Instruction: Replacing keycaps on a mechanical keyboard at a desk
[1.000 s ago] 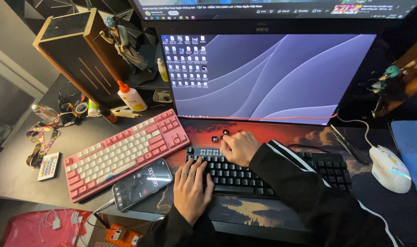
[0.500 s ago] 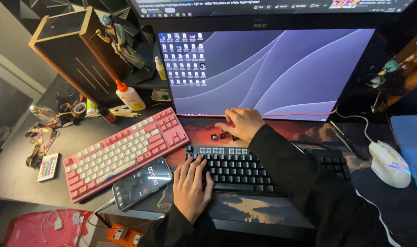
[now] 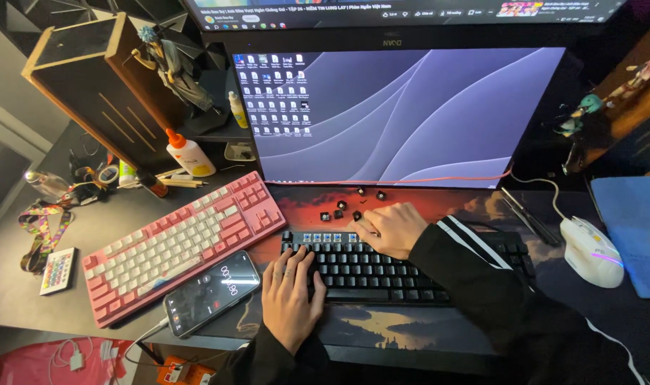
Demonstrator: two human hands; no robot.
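Two hands on a black keyboard [image 3: 410, 267] in the middle of the desk [image 3: 89, 214].

Black keyboard lying on a red and dark picture mat [image 3: 425, 328], just in front of the big screen [image 3: 410, 114], with a few keys gone from its top left row. Left hand [image 3: 291, 296] spread flat on the left end, holding nothing. Right hand [image 3: 389, 228] curled over the top edge with fingertips pressed down on the bare spots; cannot tell if anything sits between the fingers. Small loose black key caps [image 3: 346, 207] scattered on the mat just behind. Pink keyboard [image 3: 182, 246] slanted on the left, phone [image 3: 211, 292] beside it. White mouse [image 3: 591, 251] far on the right. Glue bottle [image 3: 189, 153] near the wooden box [image 3: 97, 85].
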